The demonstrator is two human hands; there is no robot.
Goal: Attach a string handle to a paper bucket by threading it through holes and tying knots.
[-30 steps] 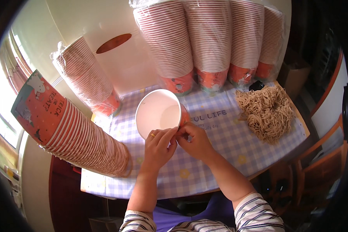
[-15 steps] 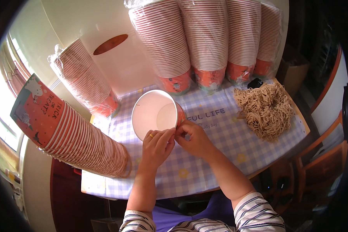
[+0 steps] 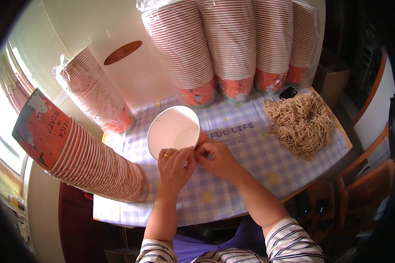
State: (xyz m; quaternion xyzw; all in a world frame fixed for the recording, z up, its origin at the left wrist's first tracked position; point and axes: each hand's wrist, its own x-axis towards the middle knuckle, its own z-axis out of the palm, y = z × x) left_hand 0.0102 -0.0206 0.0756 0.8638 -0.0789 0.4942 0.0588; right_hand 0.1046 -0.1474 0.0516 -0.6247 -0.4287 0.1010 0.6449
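Note:
An orange paper bucket (image 3: 173, 127), white inside, is tilted with its mouth facing me above the middle of the table. A short bit of string shows at its far left rim. My left hand (image 3: 176, 164), a yellow ring on one finger, is closed over the bucket's near rim. Right beside it, my right hand (image 3: 214, 158) pinches thumb and fingers together at the rim's near right side; whatever they hold is hidden. To the left leans a tall stack of nested orange paper buckets (image 3: 96, 160), with string loops hanging along it. A tangled heap of tan strings (image 3: 300, 125) lies at the right.
Several bucket stacks in clear plastic (image 3: 230, 48) stand along the back, another wrapped stack (image 3: 94, 90) at back left. A small black object (image 3: 288, 93) sits behind the strings. A blue-and-white checked cloth (image 3: 232, 193) covers the table. A wooden chair (image 3: 368, 184) stands at right.
The bucket has tipped slightly and shifted a little down and left in view. Both hands stay together at its near rim, with small finger movements.

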